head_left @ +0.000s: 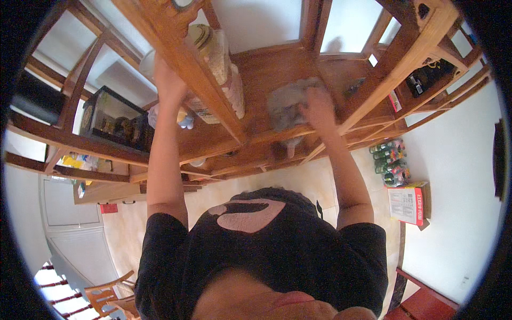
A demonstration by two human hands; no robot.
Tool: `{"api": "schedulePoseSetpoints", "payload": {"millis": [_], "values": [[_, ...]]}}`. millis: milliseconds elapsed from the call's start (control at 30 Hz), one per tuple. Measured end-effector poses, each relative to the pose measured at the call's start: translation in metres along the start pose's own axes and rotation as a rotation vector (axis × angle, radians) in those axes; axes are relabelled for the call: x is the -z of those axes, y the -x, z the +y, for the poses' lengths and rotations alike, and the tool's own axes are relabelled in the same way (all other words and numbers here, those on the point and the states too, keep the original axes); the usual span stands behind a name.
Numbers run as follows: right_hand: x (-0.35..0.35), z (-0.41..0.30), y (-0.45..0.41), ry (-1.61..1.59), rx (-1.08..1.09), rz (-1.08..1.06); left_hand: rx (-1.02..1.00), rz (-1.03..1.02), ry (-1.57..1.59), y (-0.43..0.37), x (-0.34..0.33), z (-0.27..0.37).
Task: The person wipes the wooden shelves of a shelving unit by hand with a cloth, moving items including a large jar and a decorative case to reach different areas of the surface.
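My right hand (320,106) presses a grey cloth (286,102) onto a wooden shelf board (264,72); hand and cloth are blurred. Up at the left, my left hand (170,80) is raised beside a wooden upright, its fingers partly hidden behind the wood. A pale, translucent container (148,64) shows next to it, but whether the hand grips it cannot be told. Large clear jars with pale contents (218,64) stand on the shelf just right of the upright. A small blue and white figurine (185,119) sits below the left hand.
A black-framed glass case (116,120) occupies the left compartment. Diagonal-looking wooden posts (396,68) frame the shelf. A black item (418,84) lies in a right compartment. On the floor at right are several bottles (390,162) and a cardboard box (408,204). A wooden chair (104,296) stands lower left.
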State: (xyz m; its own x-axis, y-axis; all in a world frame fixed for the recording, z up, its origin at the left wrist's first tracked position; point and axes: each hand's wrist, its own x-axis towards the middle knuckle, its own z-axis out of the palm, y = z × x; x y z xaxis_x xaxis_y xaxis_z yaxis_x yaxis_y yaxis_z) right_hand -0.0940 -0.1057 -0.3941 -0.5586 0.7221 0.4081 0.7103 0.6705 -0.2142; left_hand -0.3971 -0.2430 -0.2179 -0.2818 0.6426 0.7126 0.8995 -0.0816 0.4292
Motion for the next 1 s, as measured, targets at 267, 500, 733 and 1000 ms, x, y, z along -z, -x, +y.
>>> {"api": "schedulePoseSetpoints", "payload": {"millis": [267,500,733,1000], "values": [[0.014,-0.028,-0.001,-0.092,0.189,-0.092,-0.052,0.029,0.037,-0.011,-0.019,-0.009],[0.018,-0.025,0.012,-0.173,0.398,-0.061,-0.135,0.060,0.200,-0.040,-0.070,0.024],[0.021,-0.027,0.012,-0.150,0.444,-0.069,-0.231,-0.176,0.458,-0.065,-0.114,0.049],[0.027,-0.031,0.012,-0.118,0.342,-0.046,-0.280,-0.005,0.338,-0.060,-0.157,0.083]]}}
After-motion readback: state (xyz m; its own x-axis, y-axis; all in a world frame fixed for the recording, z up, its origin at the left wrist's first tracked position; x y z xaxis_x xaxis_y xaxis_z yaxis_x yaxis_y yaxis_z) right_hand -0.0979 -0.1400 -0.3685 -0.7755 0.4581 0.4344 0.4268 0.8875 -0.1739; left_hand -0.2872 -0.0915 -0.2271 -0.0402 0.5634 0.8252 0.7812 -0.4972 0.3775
